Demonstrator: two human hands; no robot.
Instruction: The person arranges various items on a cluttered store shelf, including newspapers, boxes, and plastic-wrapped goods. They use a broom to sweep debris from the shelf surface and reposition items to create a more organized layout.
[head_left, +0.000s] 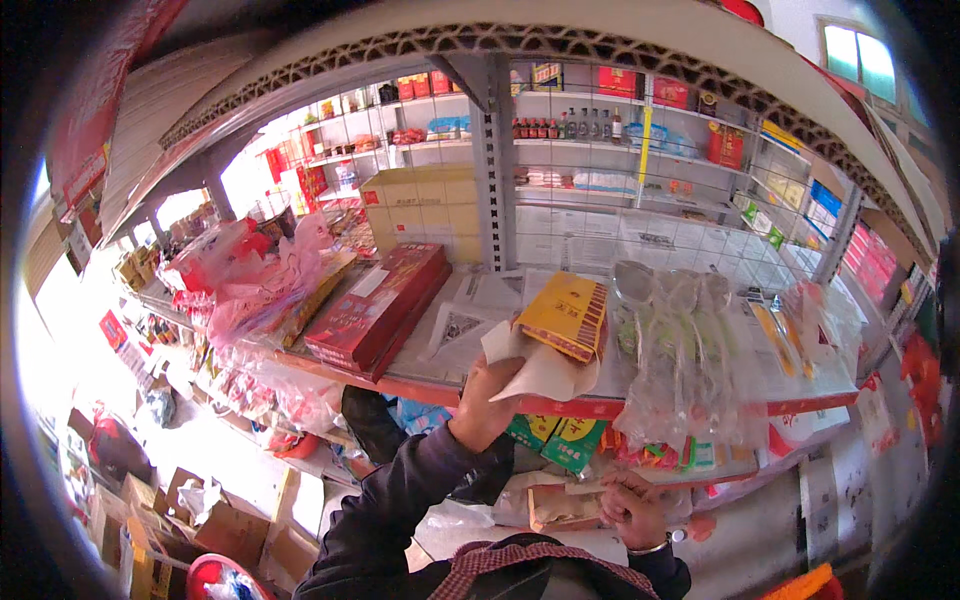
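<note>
My left hand (489, 397) pinches a pale sheet of paper or cloth (551, 371) at the shelf's front edge. The sheet lies against the underside and near end of a yellow box (564, 309) with a dark red striped side. Lower and to the right, in front of the shelf, my right hand (634, 511) is held with curled fingers; nothing shows in it, and a metal bracelet circles its wrist. Left of the yellow box lie flat dark red boxes (379, 307). To its right are several plastic-wrapped ladles or strainers (671, 330) with green handles.
Newspaper (469, 322) lines the shelf, which has a red front edge (435, 390). A wire grid and metal post (491, 165) stand behind. Pink plastic bags (262, 277) crowd the left end. Green packets (574, 442) fill the lower shelf; cartons (232, 525) cover the floor at left.
</note>
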